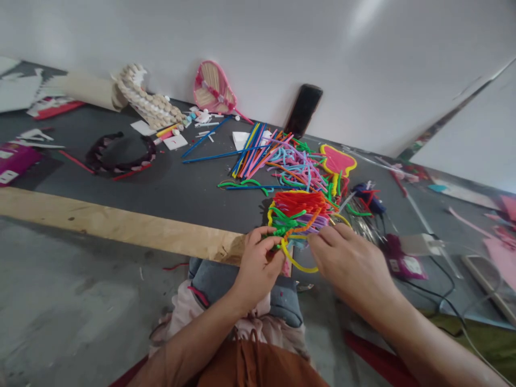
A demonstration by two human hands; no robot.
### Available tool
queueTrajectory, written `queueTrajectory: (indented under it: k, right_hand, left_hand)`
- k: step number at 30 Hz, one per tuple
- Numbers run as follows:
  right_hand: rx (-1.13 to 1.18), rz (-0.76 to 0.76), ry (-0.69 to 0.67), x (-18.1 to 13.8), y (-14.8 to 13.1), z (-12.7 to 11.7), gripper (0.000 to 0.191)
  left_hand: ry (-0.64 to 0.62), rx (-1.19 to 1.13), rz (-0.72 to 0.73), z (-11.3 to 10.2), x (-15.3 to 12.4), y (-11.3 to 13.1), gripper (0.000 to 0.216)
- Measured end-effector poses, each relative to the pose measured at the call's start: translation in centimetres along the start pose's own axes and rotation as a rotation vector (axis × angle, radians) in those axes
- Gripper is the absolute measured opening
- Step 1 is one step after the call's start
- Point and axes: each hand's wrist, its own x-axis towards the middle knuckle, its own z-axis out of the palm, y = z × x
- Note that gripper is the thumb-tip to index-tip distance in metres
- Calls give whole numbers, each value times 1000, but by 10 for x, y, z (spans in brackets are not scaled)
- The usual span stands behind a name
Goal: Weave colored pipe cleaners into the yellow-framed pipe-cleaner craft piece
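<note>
My left hand (261,263) pinches the near end of a twisted pipe-cleaner piece (302,228), its green and orange strands showing beside my fingertips. A yellow pipe cleaner (297,264) curves from there in a loop toward my right hand (349,255). My right fingers are closed round its other end, and their tips are mostly hidden behind the hand. Just beyond both hands lies a bundle of red pipe cleaners (298,201). Farther back is a heap of loose pink, blue and purple pipe cleaners (296,164).
A phone (304,110) leans against the wall. A pink fan-shaped craft (213,88) stands left of it. A dark headband (121,156) lies at left, a pink-and-yellow pipe-cleaner shape (338,160) at right. Cables (439,293) run across the right side. A wooden strip (121,223) edges the table.
</note>
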Motion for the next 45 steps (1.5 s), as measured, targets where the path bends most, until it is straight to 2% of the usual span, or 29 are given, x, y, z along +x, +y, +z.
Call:
queueTrajectory:
  k: [6, 11, 17, 22, 27, 33, 36, 40, 45]
  right_hand:
    - [84, -46, 79, -1, -2, 11, 14]
    - [160, -18, 88, -1, -8, 20, 13]
    - [237, -19, 117, 2, -15, 24, 17]
    - [399, 12, 170, -5, -2, 17, 29]
    - [566, 1, 126, -21, 15, 2, 33]
    - [417, -78, 70, -34, 15, 10, 23]
    - [315, -74, 133, -37, 12, 19, 25]
    - [375, -84, 287, -36, 11, 20, 23]
    - [473, -190, 300, -30, 14, 19, 27]
  left_hand:
    - [22, -2, 21, 2, -1, -4, 28]
    - [14, -16, -2, 1, -1, -4, 30]
    - [-24, -3, 16, -1, 1, -1, 20]
    - [-8, -12, 40, -4, 1, -1, 17]
    - [20, -37, 46, -3, -1, -7, 19]
    - [28, -84, 18, 3, -2, -15, 20]
    - [24, -97, 1, 4, -1, -16, 19]
    - [10, -106, 5, 2, -2, -14, 21]
    - [3, -103, -5, -1, -2, -13, 23]
